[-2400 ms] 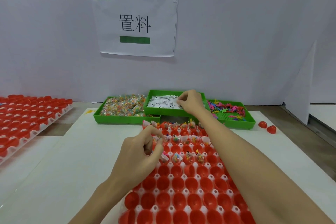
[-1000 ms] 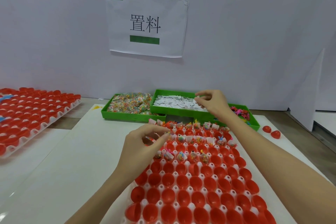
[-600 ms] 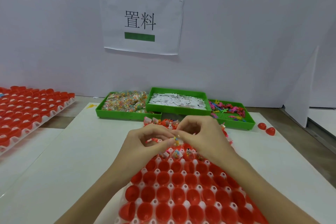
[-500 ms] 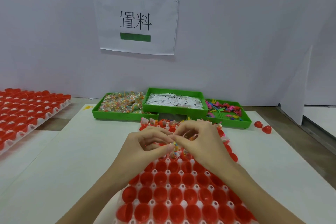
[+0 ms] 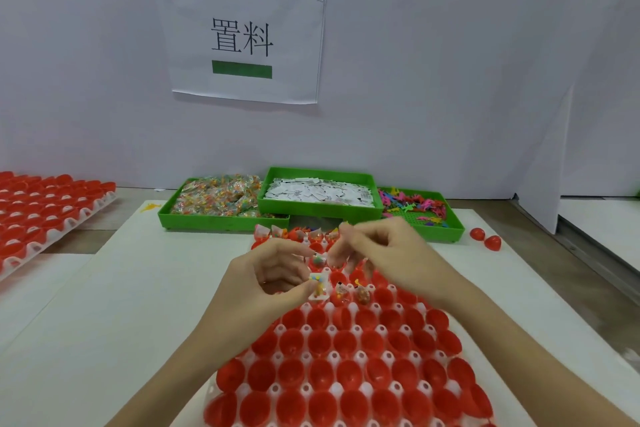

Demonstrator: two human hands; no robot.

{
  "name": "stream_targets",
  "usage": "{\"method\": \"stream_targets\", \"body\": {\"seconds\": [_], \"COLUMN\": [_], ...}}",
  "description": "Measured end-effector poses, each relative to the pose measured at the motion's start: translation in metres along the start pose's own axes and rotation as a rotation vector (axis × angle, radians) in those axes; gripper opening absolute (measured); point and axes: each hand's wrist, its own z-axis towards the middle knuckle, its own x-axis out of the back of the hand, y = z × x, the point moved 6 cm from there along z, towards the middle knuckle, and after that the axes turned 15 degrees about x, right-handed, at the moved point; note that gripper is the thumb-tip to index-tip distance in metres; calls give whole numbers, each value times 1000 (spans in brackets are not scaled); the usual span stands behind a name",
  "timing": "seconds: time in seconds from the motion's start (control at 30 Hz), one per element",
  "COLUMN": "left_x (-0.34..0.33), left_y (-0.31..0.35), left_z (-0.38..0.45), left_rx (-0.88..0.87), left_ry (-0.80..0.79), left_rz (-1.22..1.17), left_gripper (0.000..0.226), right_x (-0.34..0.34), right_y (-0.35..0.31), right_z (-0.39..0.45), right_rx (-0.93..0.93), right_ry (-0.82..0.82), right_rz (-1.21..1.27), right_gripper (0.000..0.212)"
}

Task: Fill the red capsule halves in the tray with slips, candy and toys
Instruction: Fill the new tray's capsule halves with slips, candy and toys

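Note:
A white tray (image 5: 332, 355) of red capsule halves (image 5: 346, 402) lies in front of me; its far rows hold slips, candy and toys, while the near rows are bare cups. My left hand (image 5: 273, 274) hovers over the filled rows and pinches a small candy packet (image 5: 319, 286) between thumb and forefinger. My right hand (image 5: 391, 253) is just right of it, blurred, with fingers curled above the far rows; I cannot see what it holds. Behind stand three green trays: candy (image 5: 214, 198), paper slips (image 5: 318, 192), small coloured toys (image 5: 412, 206).
A second tray of red halves (image 5: 41, 211) lies at the left edge. Two loose red halves (image 5: 485, 239) sit right of the toy tray. A paper sign (image 5: 242, 35) hangs on the back wall, and a white partition (image 5: 543, 166) stands at the right.
My right hand came back from the slip tray to meet my left hand above the capsule tray. The hands have since drawn slightly apart, and a candy packet now shows at my left fingertips.

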Motion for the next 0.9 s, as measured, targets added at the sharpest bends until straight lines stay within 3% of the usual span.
{"method": "stream_targets", "body": {"seconds": [0.17,0.3,0.37,0.53,0.67,0.77,0.9], "left_x": [-2,1,4,6,6,6,6], "left_y": [-1,-5,-7,-11,-12,-10,-5], "left_z": [0,2,3,5,4,4,4], "left_rx": [17,58,84,91,89,74,36], "left_ry": [-35,-35,-27,-7,-13,-10,10], "left_rz": [73,44,36,56,50,58,81], "left_gripper": [21,14,13,12,13,15,16], "right_x": [84,137,144,143,140,140,144], "right_y": [77,151,171,181,183,177,144], "right_z": [32,39,36,46,49,46,37], "right_rx": [-160,-367,-394,-359,-393,-375,-238], "right_ry": [283,153,46,-96,-64,49,378], "right_rz": [-336,-777,-875,-893,-914,-859,-640], "right_gripper": [18,23,24,19,16,12,17]}}
